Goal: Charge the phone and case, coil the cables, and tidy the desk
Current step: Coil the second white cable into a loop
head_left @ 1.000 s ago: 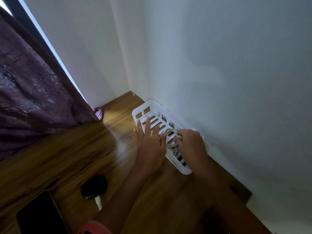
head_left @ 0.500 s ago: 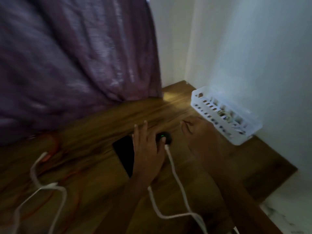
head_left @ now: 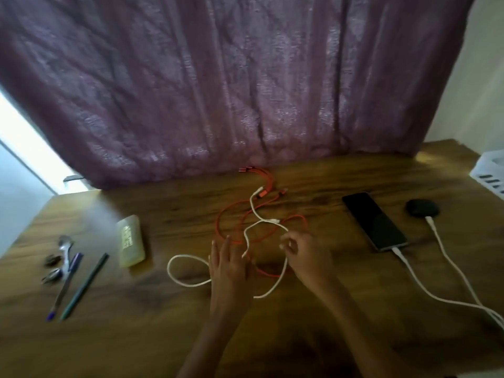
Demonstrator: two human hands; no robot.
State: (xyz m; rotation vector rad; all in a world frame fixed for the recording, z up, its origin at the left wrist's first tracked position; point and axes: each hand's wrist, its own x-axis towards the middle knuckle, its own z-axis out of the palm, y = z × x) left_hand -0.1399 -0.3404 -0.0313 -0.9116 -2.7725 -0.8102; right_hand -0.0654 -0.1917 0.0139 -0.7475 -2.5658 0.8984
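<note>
Wooden table before a purple curtain: charging looks set up, coiling not yet done.
Phone and black earbud case lie at the right, each with a white charging cable plugged in. A loose white cable and an orange multi-head cable sprawl tangled mid-table. Left hand lies spread over them; right hand curls at the white cable, though blur hides any pinch. Pens and a yellowish block await tidying; a white basket sits far right.
</note>
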